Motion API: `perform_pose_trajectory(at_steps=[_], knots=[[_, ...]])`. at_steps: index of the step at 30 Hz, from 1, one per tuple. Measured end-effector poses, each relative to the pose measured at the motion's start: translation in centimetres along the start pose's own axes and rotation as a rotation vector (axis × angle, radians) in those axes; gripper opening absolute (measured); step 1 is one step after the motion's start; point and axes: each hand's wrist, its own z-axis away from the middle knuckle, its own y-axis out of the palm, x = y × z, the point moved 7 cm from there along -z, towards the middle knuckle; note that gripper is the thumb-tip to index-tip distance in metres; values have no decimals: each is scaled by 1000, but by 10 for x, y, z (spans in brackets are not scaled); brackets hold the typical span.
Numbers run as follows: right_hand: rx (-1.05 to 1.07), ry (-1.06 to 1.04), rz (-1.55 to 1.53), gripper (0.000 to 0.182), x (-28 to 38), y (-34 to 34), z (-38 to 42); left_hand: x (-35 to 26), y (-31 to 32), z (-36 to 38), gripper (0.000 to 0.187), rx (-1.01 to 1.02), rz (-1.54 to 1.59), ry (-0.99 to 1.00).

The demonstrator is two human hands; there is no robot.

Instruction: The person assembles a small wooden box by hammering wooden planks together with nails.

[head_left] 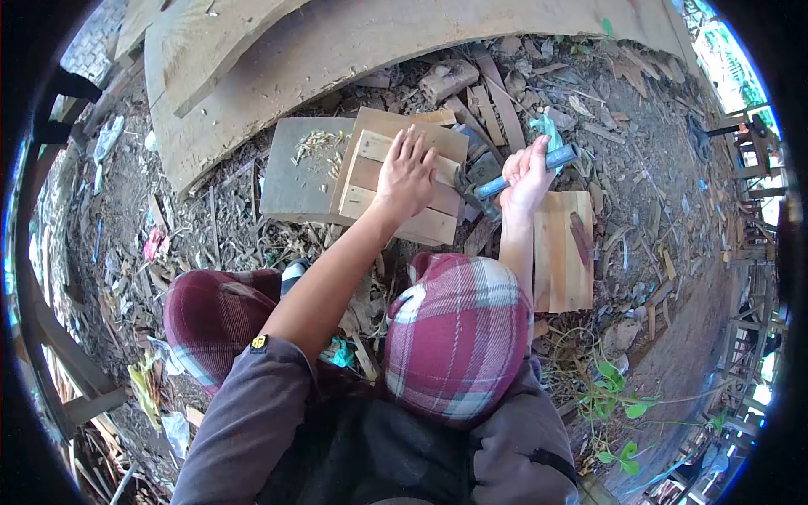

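Note:
My left hand [406, 171] lies flat, fingers spread, on a small panel of pale wooden slats [370, 181] resting on the ground. My right hand [527, 174] grips the blue handle of a hammer [505, 181], whose dark head sits at the right edge of the slats, near my left hand. A grey board [295, 181] with wood chips on it lies under and to the left of the slat panel. My knees in red plaid cloth are below.
Another slat panel [562, 248] lies on the ground under my right forearm. A large curved wooden plank [337, 50] runs across the top. Wood scraps, a brick [446, 77] and litter cover the dirt. Green weeds [610, 396] grow at lower right.

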Motion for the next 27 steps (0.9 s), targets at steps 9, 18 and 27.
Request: perform_pose_trajectory(at_steps=[9,18,27], knots=[[-135,-29,36,57,7,-9,14,1,8,-1,45,102,-74,14],[-134,-57,-79,50,5,-16,32,-1,5,3,38,8,-7,90],[-48,7,208,48,18,31,38,7,-5,2,37,-20,113,96]])
